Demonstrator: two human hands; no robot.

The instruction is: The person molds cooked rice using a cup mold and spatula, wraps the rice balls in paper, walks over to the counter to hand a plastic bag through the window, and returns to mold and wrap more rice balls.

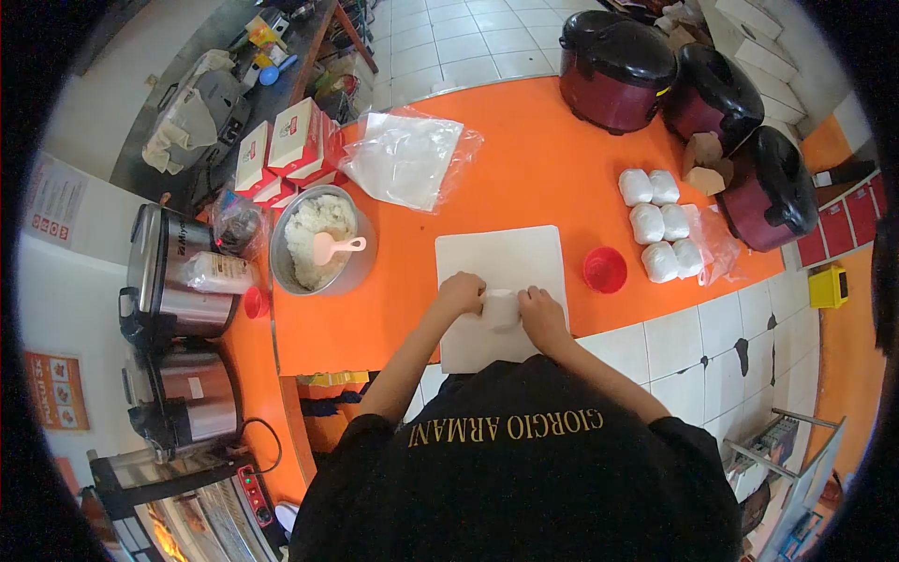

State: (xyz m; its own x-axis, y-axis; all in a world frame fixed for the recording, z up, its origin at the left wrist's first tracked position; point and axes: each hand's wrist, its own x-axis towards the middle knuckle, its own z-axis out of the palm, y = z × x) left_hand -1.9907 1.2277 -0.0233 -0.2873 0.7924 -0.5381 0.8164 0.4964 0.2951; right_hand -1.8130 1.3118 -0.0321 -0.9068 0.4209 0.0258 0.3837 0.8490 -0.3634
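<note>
A small white paper parcel point(502, 310) lies on a stack of white paper sheets point(501, 251) at the table's front edge. At its left end, my left hand point(459, 296) has its fingers closed on the paper. My right hand point(545, 319) pinches the opposite end. What is inside the parcel is hidden by the wrapping. To the right stands a red cup point(605, 271). Beyond it several similar wrapped white parcels point(647, 224) sit in two columns. On the left, a metal pot point(361, 267) holds white rice point(314, 225) with a pink rice paddle point(337, 246) on top.
Plastic-wrapped white sheets point(405, 159) lie on the orange table point(510, 140), near stacked red-and-white boxes point(298, 136). Dark red rice cookers point(618, 70) line the far right. Steel-sided cookers point(187, 272) stand at left, beside a small red cup point(256, 302).
</note>
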